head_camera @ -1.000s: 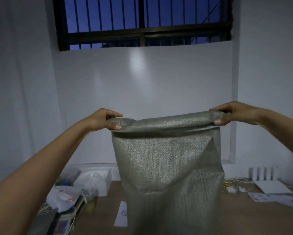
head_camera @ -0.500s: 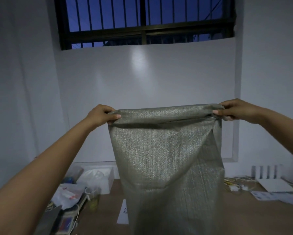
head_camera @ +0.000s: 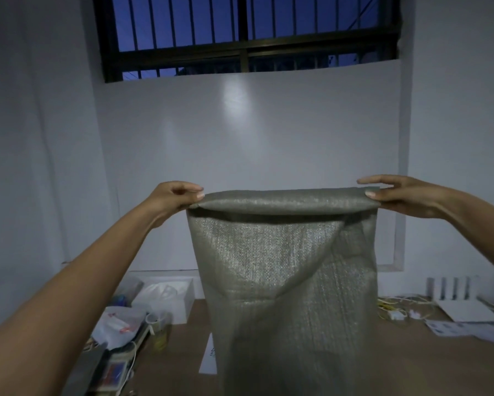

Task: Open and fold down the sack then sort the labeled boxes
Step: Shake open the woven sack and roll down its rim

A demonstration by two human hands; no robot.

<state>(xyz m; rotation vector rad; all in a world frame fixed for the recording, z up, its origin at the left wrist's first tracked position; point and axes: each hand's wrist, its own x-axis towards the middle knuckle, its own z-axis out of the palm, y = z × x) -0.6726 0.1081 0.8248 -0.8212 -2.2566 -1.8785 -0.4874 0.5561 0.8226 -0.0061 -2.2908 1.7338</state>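
Sack (head_camera: 285, 270) hangs upright, rolled cuff (head_camera: 285, 202) horizontal between hands; left hand (head_camera: 173, 197) pinching its left end; right hand (head_camera: 402, 195) pinching its right end, fingers loosely spread.

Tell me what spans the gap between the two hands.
In the head view, the rolled-down top edge of the sack runs straight from the left hand to the right hand; nothing else lies between them.

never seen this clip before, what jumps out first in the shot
A tall grey woven sack fills the middle of the view, its top rolled into a cuff. The left hand and right hand pinch the two ends of that cuff. Above, a barred window shows deep blue sky; clutter lies on the wooden table at both sides.
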